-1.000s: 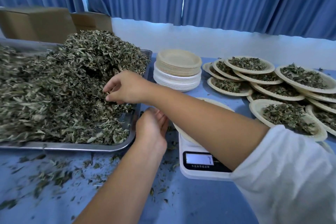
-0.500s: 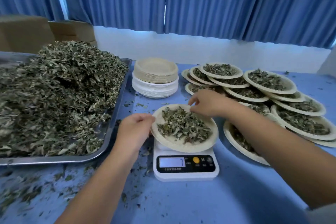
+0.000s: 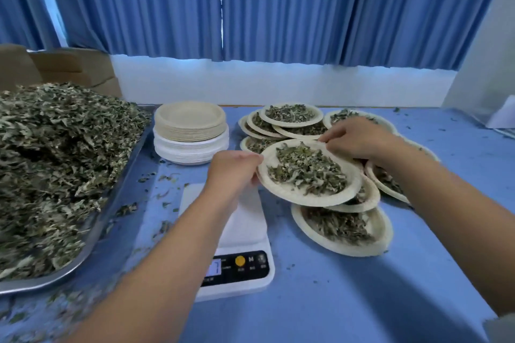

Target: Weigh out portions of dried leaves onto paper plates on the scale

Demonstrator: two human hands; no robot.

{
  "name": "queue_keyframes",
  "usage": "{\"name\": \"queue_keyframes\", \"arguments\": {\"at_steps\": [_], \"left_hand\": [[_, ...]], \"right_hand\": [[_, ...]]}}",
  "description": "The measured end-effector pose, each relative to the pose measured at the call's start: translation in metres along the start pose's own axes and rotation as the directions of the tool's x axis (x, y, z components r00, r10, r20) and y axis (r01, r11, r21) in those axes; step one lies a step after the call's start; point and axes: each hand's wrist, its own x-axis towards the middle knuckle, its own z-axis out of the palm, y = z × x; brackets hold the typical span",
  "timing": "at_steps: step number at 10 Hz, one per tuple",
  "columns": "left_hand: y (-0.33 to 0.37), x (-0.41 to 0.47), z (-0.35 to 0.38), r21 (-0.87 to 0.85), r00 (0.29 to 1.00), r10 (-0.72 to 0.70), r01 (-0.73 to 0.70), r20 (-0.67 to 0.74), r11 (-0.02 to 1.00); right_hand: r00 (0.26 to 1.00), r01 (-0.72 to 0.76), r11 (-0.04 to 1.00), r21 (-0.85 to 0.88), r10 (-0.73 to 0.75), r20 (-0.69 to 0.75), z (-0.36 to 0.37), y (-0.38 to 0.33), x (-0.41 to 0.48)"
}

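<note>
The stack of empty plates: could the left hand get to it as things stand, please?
Probably, once freed: the left hand grips the filled plate by its rim, but the stack of empty plates sits just beyond it, nothing standing between.

Head-worn view, angled down, near scale

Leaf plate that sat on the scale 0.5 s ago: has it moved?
Yes. The leaf plate, gripped by the left hand and right hand, has left the scale and moved right, over the filled plates.
</note>
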Motion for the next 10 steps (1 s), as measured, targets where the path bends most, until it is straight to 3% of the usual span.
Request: {"name": "queue_keyframes", "arguments": {"at_steps": [2,3,4,7,8,9,10], "left_hand": [[0.002,0.032,0.061,-0.034,0.999,-0.018,0.019,0.041,0.999],[-0.007,0.044,0.07,0.037,1.0,-0.003,0.003,0.012,0.999],[-0.016,0.046,0.072,0.141,1.0,0.006,-0.007,0.01,0.99],[-0.035,0.047,0.072,0.243,0.999,0.025,-0.018,-0.027,0.97],[-0.035,0.047,0.071,0.263,0.998,0.061,-0.057,-0.005,0.963],[-0.031,0.04,0.063,0.394,0.985,0.172,-0.169,0.026,0.903],[-0.017,0.027,0.044,0.469,0.958,0.286,-0.258,0.013,0.844]], "right_hand": [[0.986,-0.153,0.987,0.058,0.156,-0.057,-0.011,0.049,0.024],[0.982,-0.183,0.982,0.056,0.185,-0.039,-0.007,0.064,0.03],[0.979,-0.187,0.978,0.087,0.193,-0.061,-0.005,0.071,0.03],[0.982,-0.167,0.985,-0.042,0.162,-0.096,0.006,0.078,0.029],[0.98,-0.171,0.983,-0.061,0.163,-0.115,0.005,0.076,0.026],[0.974,-0.163,0.979,-0.118,0.141,-0.175,-0.002,0.073,0.016],[0.944,-0.154,0.987,-0.04,0.135,-0.301,-0.017,0.069,-0.008]]}}
